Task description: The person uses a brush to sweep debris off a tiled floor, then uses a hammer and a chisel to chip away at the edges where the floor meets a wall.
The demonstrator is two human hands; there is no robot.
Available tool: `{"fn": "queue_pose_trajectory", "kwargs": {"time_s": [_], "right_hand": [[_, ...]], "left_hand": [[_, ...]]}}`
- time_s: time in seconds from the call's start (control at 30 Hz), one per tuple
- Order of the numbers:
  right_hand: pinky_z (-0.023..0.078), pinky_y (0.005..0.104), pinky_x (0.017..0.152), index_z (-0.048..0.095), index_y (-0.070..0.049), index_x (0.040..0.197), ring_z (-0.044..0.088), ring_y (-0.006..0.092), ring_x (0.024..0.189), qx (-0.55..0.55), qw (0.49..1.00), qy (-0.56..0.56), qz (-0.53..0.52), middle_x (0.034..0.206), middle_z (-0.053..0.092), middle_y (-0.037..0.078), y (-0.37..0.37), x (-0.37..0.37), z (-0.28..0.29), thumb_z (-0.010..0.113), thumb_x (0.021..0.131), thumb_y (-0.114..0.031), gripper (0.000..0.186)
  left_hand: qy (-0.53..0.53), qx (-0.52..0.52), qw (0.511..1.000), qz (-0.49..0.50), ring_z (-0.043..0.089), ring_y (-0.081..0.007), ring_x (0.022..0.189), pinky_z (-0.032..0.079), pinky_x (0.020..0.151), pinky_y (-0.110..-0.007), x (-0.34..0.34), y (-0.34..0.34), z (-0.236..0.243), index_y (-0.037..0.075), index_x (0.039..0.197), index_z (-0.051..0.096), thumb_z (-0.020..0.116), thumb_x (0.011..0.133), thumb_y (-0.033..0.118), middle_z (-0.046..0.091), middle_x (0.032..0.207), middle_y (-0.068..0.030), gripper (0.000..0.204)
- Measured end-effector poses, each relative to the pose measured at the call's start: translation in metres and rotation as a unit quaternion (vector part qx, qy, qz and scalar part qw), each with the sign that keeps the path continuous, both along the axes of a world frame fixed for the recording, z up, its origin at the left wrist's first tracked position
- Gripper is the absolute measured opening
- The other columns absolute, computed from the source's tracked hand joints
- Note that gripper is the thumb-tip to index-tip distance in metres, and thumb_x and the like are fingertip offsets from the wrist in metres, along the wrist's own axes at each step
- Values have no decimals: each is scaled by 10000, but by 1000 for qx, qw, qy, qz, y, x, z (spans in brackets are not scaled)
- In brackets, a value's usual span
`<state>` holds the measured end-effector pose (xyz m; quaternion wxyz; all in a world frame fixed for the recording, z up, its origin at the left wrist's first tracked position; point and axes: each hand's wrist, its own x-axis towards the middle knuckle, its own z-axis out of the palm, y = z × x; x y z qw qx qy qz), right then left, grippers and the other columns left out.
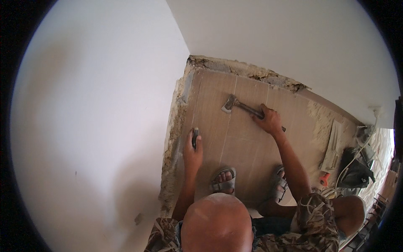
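No text, label, brand, number or sign is showing clearly enough for reading.

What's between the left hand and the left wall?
In the head view, some floor and a rough, broken strip lie between the left hand and the left wall.
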<state>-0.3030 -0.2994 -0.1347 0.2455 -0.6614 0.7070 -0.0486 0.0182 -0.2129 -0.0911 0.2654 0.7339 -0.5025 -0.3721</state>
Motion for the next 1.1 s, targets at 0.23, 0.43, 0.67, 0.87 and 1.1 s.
{"fn": "queue_pose_trajectory", "kwargs": {"time_s": [0.23,0.43,0.67,0.87,1.1], "right_hand": [[508,456,843,555,-21,1266,672,367,918,-10,1000,-7,17,948,694,198,3,2,5,681,813,-454,639],[473,426,637,594,-16,951,622,356,676,-28,997,-68,20,729,629,178,11,-6,2,652,901,-341,334],[452,435,619,565,11,1012,568,305,635,-2,953,-302,1,702,559,193,18,65,31,537,982,-388,401],[440,429,605,553,-3,967,535,267,614,8,953,-302,-15,680,536,181,23,101,49,507,997,-396,397],[437,422,562,524,-9,986,574,300,591,-19,937,-341,-69,665,554,179,11,113,76,512,993,-383,374]], "left_hand": [[-56,-67,996,-18,559,-432,1162,448,969,-451,3,-44,-30,-4,1345,491,471,1002,392,582,1253,-266,524],[-61,-34,998,-4,607,-445,1053,478,910,-461,6,-43,-27,-28,1239,567,477,999,374,638,1111,-277,476],[-114,-92,989,-31,626,-468,983,497,856,-478,18,-52,-34,-100,1178,594,484,997,362,642,1039,-322,508],[-204,-129,969,-49,649,-445,930,513,805,-465,18,-88,-27,-83,1142,624,505,993,326,654,995,-313,451],[-130,-95,985,-69,662,-424,838,505,728,-464,3,-104,-14,-55,1030,652,523,984,238,661,886,-290,324]]}}
